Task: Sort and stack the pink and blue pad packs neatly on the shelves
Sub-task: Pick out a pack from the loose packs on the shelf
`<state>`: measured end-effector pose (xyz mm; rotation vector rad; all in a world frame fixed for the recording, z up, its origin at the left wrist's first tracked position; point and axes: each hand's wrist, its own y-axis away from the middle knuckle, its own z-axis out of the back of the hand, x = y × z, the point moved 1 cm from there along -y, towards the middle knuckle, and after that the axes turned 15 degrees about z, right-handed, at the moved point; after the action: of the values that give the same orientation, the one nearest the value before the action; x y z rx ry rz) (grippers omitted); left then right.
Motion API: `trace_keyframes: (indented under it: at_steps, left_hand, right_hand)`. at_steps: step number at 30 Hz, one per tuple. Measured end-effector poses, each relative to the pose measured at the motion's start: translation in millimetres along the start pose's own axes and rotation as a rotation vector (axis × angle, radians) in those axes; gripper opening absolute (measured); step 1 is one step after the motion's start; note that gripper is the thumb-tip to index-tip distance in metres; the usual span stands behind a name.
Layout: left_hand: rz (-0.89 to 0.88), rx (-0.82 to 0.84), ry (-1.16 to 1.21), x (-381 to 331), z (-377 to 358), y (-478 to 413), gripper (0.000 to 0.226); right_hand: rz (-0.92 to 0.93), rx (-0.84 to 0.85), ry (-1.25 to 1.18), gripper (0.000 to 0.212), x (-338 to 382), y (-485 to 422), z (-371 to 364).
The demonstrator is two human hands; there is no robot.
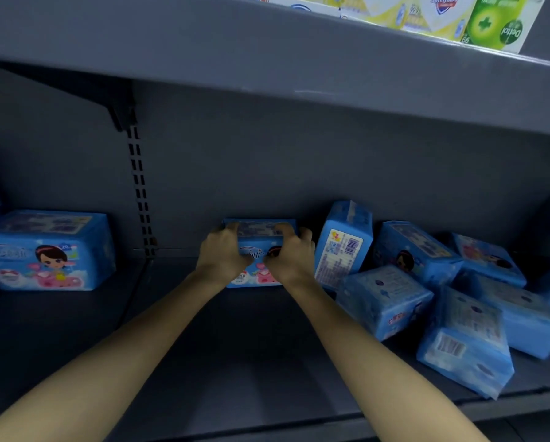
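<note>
Blue pack [256, 229] front partly hidden under left hand [222, 254], right hand [291, 255].

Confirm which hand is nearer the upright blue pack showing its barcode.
Right. The right hand grips the centre pack at its right end, beside the upright pack; left hand grips its left end.

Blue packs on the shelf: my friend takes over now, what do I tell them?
Left hand and right hand both grip one blue pack, held upright near the back of the shelf.
Done: a second pack stands neatly to the left.
To do: the jumbled pile on the right, tipped and leaning, needs stacking.
No pink packs in view.
</note>
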<state>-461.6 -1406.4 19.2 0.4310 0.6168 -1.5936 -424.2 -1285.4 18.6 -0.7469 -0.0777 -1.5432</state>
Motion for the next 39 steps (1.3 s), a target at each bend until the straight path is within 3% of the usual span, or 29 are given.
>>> trace_keyframes:
  at_steps: [10,27,32,39]
  left_hand:
    - [0.077,-0.035,-0.02,21.8,20.5,19.7,0.073]
    - [0.134,-0.029,-0.098,52.6,55.8,59.5,0.074]
    - [0.142,0.005,-0.132,44.7,52.5,65.4,0.081]
    - [0.16,-0.008,-0.102,44.4,48.2,63.7,0.079]
  right_hand:
    - [0.102,0.031,-0.021,0.059,35.1,10.8,-0.7]
    - [0.159,0.103,-0.122,0.059,56.3,47.7,-12.6]
    - [0.228,0.184,-0.054,0.069,55.4,46.4,-14.5]
    - [0.254,0.173,-0.038,0.067,52.9,44.1,-18.4]
